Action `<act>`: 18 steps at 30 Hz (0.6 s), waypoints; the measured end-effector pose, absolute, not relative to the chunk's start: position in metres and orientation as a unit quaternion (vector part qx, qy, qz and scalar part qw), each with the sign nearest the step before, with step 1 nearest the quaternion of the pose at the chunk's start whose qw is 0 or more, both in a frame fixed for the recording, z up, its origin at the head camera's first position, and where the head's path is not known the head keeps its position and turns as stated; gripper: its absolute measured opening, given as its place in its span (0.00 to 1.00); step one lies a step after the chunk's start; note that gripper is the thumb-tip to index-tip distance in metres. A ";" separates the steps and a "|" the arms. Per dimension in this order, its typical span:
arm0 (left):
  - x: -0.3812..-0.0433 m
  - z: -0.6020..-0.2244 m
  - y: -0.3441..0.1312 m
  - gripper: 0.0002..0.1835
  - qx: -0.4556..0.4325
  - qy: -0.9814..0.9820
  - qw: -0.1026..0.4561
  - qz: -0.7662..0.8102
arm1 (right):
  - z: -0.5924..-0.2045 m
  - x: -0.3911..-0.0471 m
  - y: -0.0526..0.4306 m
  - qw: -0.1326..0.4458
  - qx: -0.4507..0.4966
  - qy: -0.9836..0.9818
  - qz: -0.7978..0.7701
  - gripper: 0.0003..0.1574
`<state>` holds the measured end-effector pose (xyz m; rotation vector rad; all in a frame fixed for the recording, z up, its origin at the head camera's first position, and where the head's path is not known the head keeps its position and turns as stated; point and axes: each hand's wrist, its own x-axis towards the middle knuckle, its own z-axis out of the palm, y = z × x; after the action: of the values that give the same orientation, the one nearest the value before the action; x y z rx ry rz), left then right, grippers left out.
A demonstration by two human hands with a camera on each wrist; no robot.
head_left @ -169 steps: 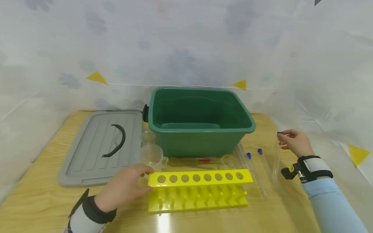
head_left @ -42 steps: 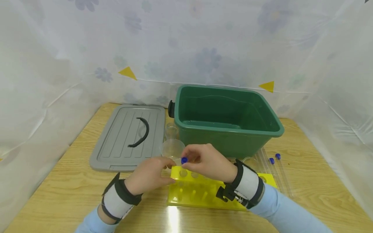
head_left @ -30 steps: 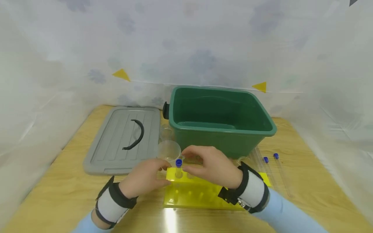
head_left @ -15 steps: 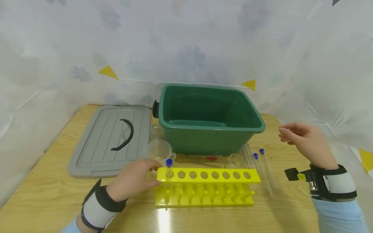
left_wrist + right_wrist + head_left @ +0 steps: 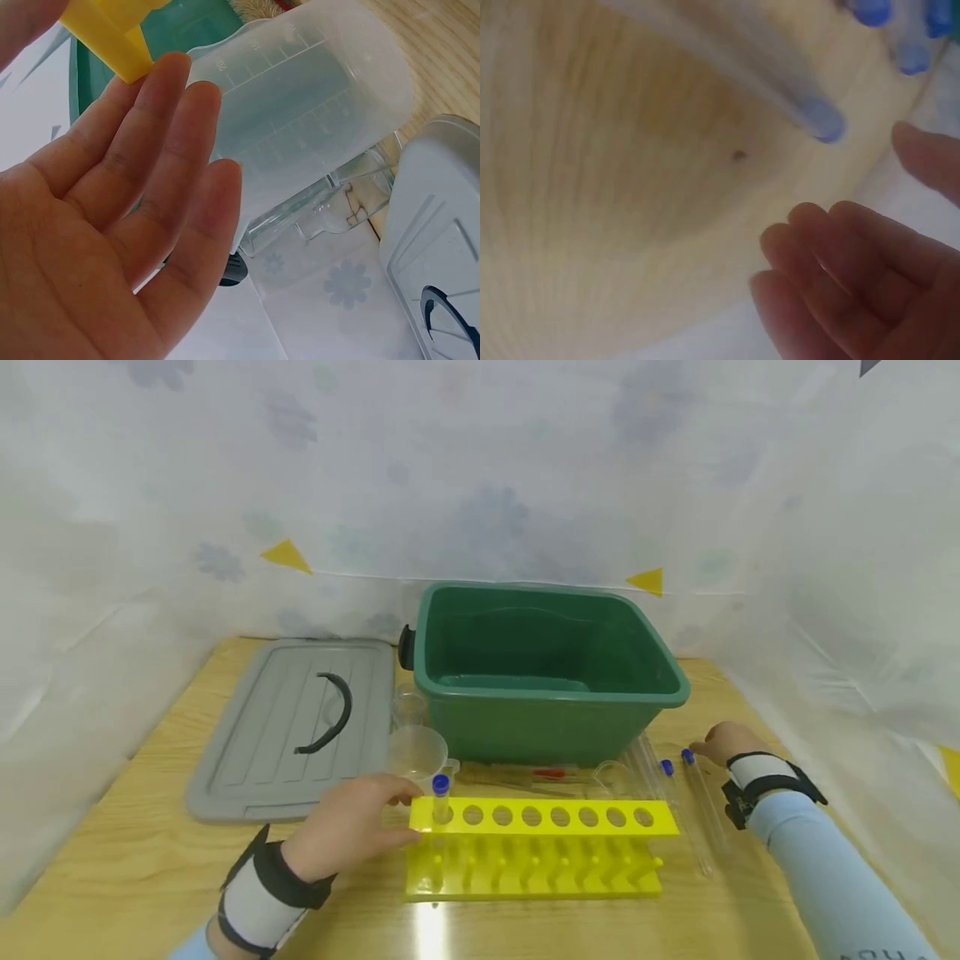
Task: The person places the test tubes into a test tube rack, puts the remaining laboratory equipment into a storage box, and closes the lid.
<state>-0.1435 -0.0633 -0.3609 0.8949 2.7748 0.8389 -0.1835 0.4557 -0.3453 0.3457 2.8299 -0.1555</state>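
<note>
Head view, near side: left hand (image 5: 351, 828) is pinching the left end of a yellow test-tube rack (image 5: 545, 832) with 8 top holes; 1 blue-capped test tube (image 5: 441, 793) is standing in the leftmost. Right hand (image 5: 727, 743) is hovering loose, thumb and fingers parted, just beside another capped tube (image 5: 701, 793) lying right of the rack. Farther back, a graduated beaker (image 5: 417, 752) is standing between grey lid (image 5: 255, 735) and green bin (image 5: 540, 727).

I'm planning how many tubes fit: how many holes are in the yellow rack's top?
8, in one row along the yellow rack: the leftmost hole holds a blue-capped tube; the seven others run rightward from it, unfilled. None looks hidden.
</note>
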 end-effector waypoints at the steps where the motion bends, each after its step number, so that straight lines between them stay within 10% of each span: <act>1: -0.144 -0.361 -0.062 0.20 0.297 0.912 0.055 0.277 | -0.350 -0.184 0.458 0.149 0.130 0.978 -0.060 0.26; 18: -0.145 -0.356 -0.057 0.21 0.291 0.909 0.072 0.289 | -0.364 -0.179 0.469 0.130 0.171 0.966 -0.146 0.25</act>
<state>-0.1453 -0.0569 -0.3564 0.8747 2.7329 0.8674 -0.1794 0.4694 -0.3644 0.4958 2.8060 -0.4237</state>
